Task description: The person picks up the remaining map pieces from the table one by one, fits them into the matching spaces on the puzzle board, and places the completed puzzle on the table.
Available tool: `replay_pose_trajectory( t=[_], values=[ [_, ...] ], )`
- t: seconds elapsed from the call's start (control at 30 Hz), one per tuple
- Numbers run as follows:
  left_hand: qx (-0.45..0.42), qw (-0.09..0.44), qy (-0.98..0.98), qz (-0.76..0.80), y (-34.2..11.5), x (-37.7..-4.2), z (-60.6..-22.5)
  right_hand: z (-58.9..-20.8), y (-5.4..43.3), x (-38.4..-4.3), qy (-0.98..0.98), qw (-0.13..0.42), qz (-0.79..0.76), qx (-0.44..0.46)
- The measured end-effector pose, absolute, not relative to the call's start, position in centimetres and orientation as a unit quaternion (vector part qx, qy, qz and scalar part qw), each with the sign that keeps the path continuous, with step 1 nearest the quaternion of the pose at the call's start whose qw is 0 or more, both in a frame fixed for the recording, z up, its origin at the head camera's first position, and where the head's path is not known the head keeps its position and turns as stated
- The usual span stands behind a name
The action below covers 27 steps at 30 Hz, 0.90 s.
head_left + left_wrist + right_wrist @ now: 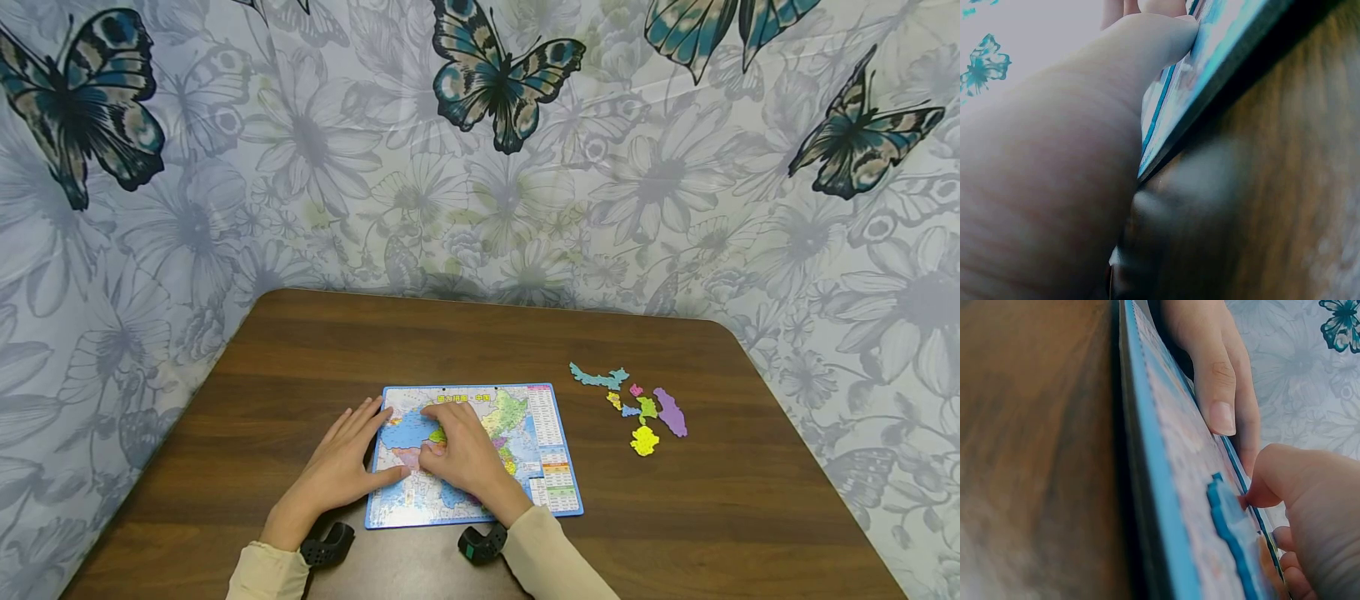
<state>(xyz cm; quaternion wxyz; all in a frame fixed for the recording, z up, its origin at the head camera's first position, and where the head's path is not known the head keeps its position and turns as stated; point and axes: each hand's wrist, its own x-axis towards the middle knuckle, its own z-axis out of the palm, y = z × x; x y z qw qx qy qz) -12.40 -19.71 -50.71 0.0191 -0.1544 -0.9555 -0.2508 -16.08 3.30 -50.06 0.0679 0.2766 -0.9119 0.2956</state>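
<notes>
The map puzzle board (397,504) lies long axis left-to-right under both hands, loose puzzle pieces (670,412) off right, nearer the right hand (472,454), bent-fingered over the board, any grasp unclear, than the left hand (341,467), released, straight-fingered at its left edge.

Soft light, hazy, partly blurred wrist views

Right hand (1319,506) at board (1192,481) (blue-edged), left hand (1213,369) beyond.
</notes>
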Motion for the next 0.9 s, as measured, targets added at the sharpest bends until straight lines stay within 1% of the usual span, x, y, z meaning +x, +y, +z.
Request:
replay_pose_trajectory(
  t=[0.2, 0.5, 0.9],
  values=[
    [-0.153, 0.017, -0.955, -0.254, -19.72, -12.41, -50.64, -49.73, 3.39, -16.18, -0.91, 0.061, 0.299, 0.28],
    [-0.157, 0.019, -0.954, -0.254, -19.75, -12.42, -50.57, -49.31, 3.96, -16.59, -0.901, 0.027, 0.324, 0.286],
    [-0.157, 0.017, -0.954, -0.254, -19.79, -12.44, -50.65, -49.25, 4.15, -16.68, -0.902, 0.026, 0.321, 0.288]
  ],
)
